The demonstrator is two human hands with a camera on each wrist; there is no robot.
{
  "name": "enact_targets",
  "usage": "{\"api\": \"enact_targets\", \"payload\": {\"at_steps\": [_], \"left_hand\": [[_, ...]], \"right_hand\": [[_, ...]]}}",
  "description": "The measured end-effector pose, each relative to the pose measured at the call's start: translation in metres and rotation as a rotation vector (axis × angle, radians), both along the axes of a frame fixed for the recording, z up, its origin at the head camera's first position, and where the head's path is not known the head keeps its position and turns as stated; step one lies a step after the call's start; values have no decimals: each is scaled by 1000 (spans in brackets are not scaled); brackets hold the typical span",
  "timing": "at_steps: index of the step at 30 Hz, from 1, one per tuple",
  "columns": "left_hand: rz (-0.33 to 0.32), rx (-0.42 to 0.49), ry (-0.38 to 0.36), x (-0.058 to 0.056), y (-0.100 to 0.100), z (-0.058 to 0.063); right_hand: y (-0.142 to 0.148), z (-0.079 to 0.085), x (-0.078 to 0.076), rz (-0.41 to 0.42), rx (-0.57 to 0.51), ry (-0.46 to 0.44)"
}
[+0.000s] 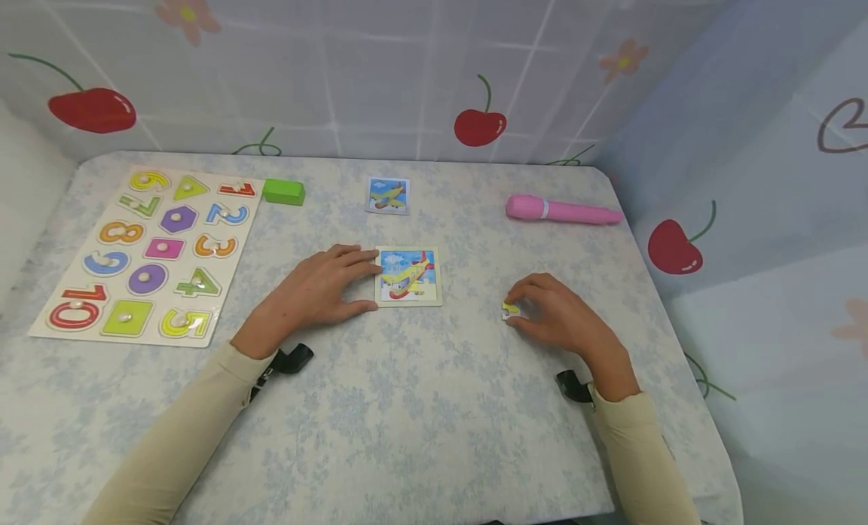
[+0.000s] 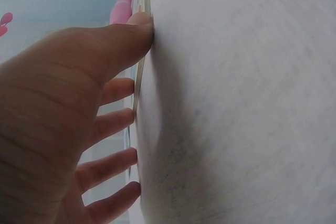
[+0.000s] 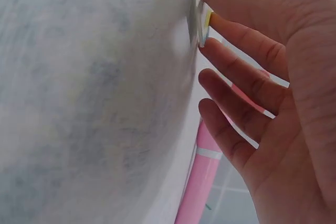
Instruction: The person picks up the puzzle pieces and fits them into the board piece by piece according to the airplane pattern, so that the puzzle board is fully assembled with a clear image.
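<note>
A small square jigsaw puzzle (image 1: 407, 276) of a yellow airplane on blue sky lies in a pale frame mid-table. Along its left edge rests my left hand (image 1: 325, 288), fingers spread and fairly straight, with thumb and fingertips at the frame; the left wrist view shows the fingertips (image 2: 126, 87) down at table level. To the right of the puzzle, my right hand (image 1: 559, 314) pinches a small yellow-and-white puzzle piece (image 1: 510, 310) between thumb and fingers, low over the cloth. From the right wrist, the piece (image 3: 202, 27) appears edge-on, its face mostly hidden.
A small airplane picture card (image 1: 388, 196) lies behind the puzzle. At the left is a number-and-shape peg board (image 1: 152, 257), with a green block (image 1: 283, 192) at its far corner. A pink stick-like object (image 1: 563, 210) lies at the back right, near the table's edge.
</note>
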State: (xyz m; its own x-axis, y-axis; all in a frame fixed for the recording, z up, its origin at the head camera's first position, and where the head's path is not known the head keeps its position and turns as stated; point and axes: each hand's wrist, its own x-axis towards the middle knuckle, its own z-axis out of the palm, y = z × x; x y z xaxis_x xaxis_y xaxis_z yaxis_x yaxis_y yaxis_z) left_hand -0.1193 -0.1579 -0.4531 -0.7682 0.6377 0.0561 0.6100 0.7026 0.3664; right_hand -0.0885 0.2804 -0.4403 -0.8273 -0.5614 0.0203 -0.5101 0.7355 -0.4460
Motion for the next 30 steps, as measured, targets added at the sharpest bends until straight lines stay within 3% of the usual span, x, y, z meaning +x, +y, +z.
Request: {"api": "enact_targets", "payload": {"at_steps": [11,30], "left_hand": [[10,-5,1,2,0,0],[-1,1,21,1,1,0]], "right_hand": [[-18,9,-7,38,-20,61],[-76,22,-42,110,27,56]]}}
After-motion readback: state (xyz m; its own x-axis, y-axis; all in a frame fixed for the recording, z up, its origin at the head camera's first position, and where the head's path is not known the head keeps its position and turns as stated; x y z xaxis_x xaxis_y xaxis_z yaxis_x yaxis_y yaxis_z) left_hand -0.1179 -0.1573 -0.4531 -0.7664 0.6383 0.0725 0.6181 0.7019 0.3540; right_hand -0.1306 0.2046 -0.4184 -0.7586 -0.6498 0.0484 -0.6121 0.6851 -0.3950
